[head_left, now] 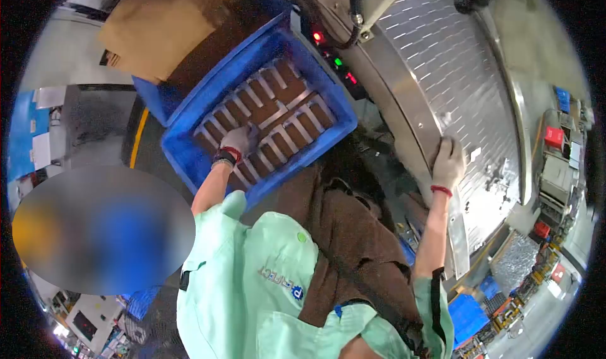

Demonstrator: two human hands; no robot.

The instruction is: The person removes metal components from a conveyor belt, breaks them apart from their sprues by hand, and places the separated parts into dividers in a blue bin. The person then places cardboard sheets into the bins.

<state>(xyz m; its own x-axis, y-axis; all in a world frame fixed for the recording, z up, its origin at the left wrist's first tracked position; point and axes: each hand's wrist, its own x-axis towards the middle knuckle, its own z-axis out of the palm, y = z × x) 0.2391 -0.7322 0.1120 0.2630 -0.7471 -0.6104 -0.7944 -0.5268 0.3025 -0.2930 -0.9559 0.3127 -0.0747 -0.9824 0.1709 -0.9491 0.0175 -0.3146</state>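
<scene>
Though gloved, left hand (239,142) in bin (341,130).

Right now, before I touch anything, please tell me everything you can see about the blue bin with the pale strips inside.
The blue bin is rectangular and open-topped, apparently plastic, and appears diagonal in view. Inside, pale, narrow strips, possibly metal, lie in rows on a brown surface, with longer pieces between the rows. The gloved left hand reaches in among the strips; whether it grips one is unclear.

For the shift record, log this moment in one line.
left hand: in blue bin, over pale strips | right hand: on edge of metal surface
</scene>
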